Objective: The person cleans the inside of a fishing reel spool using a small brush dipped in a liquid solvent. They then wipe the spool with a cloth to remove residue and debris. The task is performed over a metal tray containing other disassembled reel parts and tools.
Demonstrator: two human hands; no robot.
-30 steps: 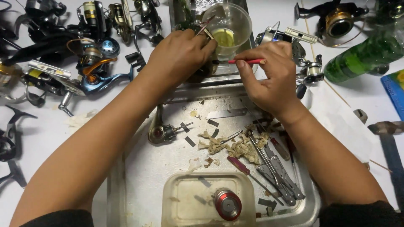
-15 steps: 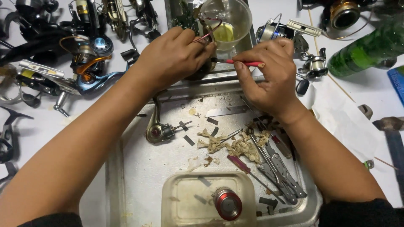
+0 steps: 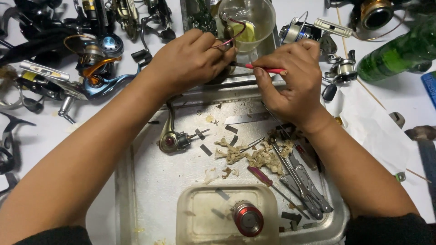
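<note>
Left hand (image 3: 193, 61), knuckles up, fingers clenched on a small dark part (image 3: 222, 75) at the metal tray's (image 3: 136, 181) 12 o'clock edge; right hand (image 3: 290, 79) pinches a red pick (image 3: 263, 69), tip pointing toward 9 o'clock at it

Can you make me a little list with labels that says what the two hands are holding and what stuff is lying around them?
Left hand: left hand pinches a small dark metal part with a thin red wire loop.
Right hand: right hand grips a slim red-handled tool, tip pointed at the part.
Behind hands: clear plastic cup with yellowish liquid.
Underneath: shallow silver metal tray.
In tray: crumpled dirty tissue bits, folding metal pliers, clear plastic tub holding a red-rimmed metal spool.
Far right: green glass bottle, lying down.
</note>
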